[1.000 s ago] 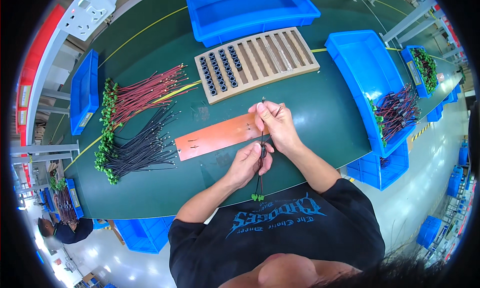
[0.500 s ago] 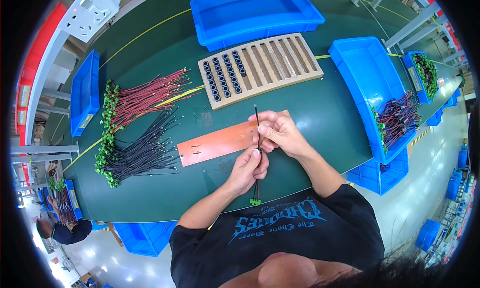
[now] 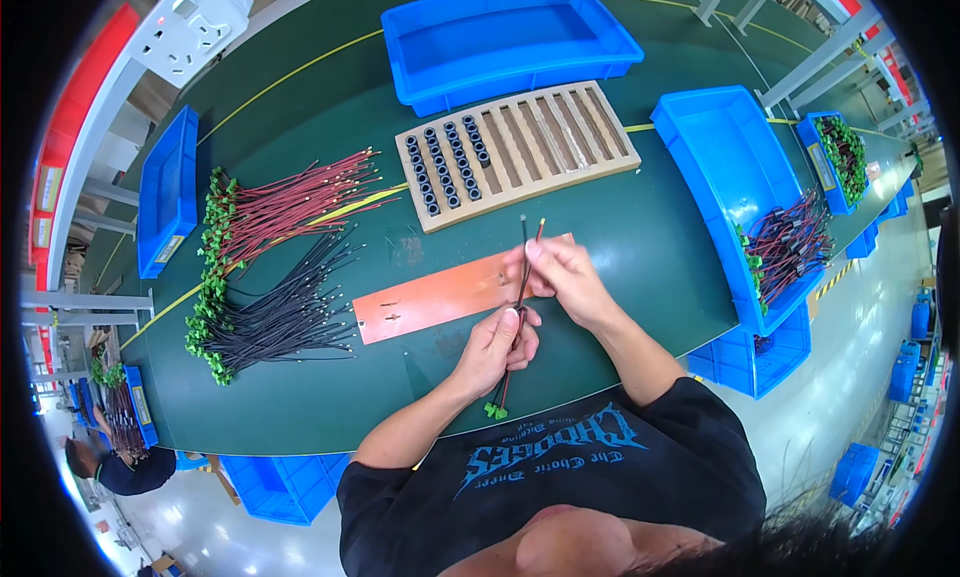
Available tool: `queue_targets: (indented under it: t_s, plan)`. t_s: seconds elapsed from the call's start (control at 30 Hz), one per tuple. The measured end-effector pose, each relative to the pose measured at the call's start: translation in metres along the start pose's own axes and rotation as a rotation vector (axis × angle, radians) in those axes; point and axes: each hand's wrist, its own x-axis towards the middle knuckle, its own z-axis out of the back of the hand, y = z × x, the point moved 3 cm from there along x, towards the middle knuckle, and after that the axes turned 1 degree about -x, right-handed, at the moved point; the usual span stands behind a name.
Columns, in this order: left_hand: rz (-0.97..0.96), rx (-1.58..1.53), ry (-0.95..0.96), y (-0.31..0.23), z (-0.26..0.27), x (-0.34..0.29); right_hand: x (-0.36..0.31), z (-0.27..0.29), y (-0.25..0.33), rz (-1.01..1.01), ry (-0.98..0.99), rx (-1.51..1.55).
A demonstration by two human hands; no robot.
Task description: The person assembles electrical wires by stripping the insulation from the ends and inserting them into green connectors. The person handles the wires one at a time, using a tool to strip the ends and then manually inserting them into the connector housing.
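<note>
A black wire and a red wire [image 3: 541,229] run up through my hands, their free ends pointing away from me. My left hand [image 3: 490,351] pinches them between thumb and fingers, with a small dark piece partly hidden at the fingertips. Below that hand hang the wires' green connectors [image 3: 496,411]. Higher up, the closed fingers of my right hand [image 3: 566,280] grip the same wires near their ends. Both hands are over the near right part of an orange strip board [image 3: 425,305], which has small slots in it.
A wooden rack [image 3: 520,194] holds black ring-shaped parts [image 3: 429,172] in its left slots. Red wires [image 3: 300,202] and black wires [image 3: 280,302] with green connectors lie at left. Blue bins stand behind, at left and at right; the right bin [image 3: 700,182] contains wire assemblies [image 3: 795,237].
My right hand has shifted slightly right along the wires. The two wire tips are now spread apart, the red one showing beside the black. The green connectors have swung a little left.
</note>
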Motion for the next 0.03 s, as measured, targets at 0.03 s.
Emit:
queue_targets:
  t_s: [0.03]
  plan:
    - [-0.024,0.014,-0.001,0.0003,-0.0004,0.0004,0.0010,0.0021,-0.0018,0.005,0.002,-0.005]
